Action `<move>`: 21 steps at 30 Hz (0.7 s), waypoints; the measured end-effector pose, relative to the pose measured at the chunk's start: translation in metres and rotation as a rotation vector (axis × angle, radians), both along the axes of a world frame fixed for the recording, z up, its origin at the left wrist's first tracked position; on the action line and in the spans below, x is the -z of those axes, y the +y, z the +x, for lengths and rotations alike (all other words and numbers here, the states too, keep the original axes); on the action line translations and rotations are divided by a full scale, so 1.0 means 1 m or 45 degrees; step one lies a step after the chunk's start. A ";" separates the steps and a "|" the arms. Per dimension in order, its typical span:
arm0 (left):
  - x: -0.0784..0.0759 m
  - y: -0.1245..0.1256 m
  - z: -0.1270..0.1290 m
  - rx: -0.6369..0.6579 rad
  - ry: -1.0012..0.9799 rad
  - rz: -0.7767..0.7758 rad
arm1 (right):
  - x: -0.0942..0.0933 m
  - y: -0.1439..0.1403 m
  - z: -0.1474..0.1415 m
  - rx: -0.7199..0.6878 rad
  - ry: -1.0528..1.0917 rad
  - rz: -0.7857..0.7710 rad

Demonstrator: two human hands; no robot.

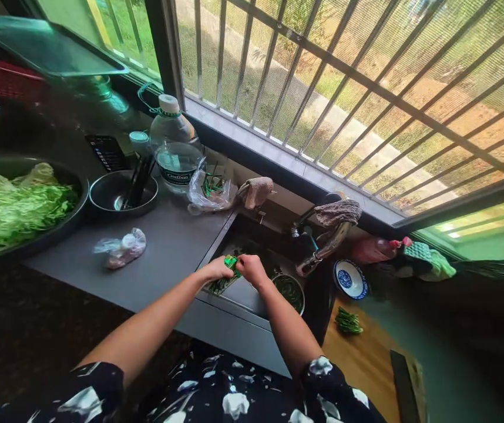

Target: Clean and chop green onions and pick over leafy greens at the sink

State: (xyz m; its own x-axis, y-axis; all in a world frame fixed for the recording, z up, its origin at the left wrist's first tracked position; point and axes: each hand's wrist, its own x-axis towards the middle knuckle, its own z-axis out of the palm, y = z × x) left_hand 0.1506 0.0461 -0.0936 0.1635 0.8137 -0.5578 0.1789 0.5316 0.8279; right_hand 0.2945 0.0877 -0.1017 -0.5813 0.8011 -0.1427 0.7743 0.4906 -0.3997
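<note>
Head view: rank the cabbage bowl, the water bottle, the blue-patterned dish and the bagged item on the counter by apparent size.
1. cabbage bowl, though nearest the camera
2. water bottle
3. bagged item and blue-patterned dish: look alike, not ranked

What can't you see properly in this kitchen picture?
- Green vegetables: head view; left hand and right hand cover most, kind unclear.
- Sink bottom: hidden by the hands.
- Bottle label: too small to read fully.
- Greens bowl: cut off by the left edge.
</note>
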 end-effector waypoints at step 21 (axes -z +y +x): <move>0.035 -0.009 -0.038 -0.517 -0.317 -0.036 | -0.042 0.116 -0.135 0.600 0.708 -0.470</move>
